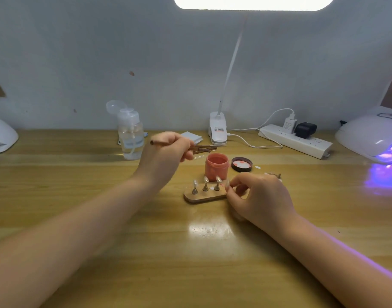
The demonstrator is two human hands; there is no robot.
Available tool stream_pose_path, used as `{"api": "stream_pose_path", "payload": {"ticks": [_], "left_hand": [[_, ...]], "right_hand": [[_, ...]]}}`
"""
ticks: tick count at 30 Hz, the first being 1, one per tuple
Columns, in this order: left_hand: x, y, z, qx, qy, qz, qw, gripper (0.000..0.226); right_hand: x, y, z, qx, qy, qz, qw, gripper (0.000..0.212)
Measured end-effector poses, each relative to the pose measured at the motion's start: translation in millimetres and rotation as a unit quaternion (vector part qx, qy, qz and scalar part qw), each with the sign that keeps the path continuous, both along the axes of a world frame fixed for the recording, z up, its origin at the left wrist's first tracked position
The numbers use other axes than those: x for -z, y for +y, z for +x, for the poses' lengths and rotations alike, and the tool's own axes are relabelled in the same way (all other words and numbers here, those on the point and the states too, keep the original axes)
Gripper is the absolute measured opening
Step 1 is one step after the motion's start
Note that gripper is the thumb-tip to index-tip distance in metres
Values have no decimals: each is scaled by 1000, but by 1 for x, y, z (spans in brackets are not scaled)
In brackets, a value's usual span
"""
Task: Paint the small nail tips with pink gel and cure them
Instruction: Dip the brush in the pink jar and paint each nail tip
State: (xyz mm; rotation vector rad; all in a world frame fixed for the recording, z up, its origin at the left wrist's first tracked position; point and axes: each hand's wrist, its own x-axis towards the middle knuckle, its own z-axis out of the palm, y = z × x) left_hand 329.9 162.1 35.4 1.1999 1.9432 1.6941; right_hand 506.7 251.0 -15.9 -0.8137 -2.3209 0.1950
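Standing open, jar [216,163] holds pink gel beside its lid [241,163]

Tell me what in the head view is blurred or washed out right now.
Head view: the left hand and its brush are motion-smeared; the desk lamp blows out white; glare patch on the table; violet spill from the curing lamp; wide-angle bending at the edges.

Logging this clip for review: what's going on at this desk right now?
A person is working on nail tips mounted on a wooden stand. The left hand holds a thin brush above the table, near the open pink gel jar. The right hand pinches at the stand's right end. A curing lamp glows purple at the far right.
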Motion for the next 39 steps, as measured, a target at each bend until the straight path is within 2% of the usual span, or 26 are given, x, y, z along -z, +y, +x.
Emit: {"api": "stream_pose_path", "payload": {"ticks": [3, 5, 14, 17, 22, 27, 32, 36, 39], "left_hand": [[-24, 23, -7, 7, 80, -83, 993, 23], [-34, 39, -9, 19, 101, -122, 987, 22], [-32, 78, 0, 62, 62, -279, 956, 6], [-27, 77, 2, 53, 52, -305, 949, 16], [-34, 65, -10, 21, -56, -226, 972, 15], [-28, 37, -27, 38, -166, -195, 966, 22], [-12, 12, -28, 53, -232, -114, 964, 20], [1, -7, -17, 47, -206, 3, 977, 19], [16, -27, -1, 51, -79, 63, 994, 16]], "right_hand": [[-1, -1, 1, -8, 4, 5, 1000, 16], [-2, -2, 1, -7, 8, 1, 1000, 15], [0, -6, -3, 10, 36, -42, 998, 9], [0, -6, -3, -1, 33, -48, 998, 9], [-2, -7, -4, -35, 40, -55, 997, 8], [-1, -11, -6, -83, 52, -67, 993, 6], [1, -7, -6, -123, 145, -134, 973, 5], [1, -2, -6, -118, 213, -164, 956, 6], [2, 1, -7, -112, 227, -161, 954, 6]]}}
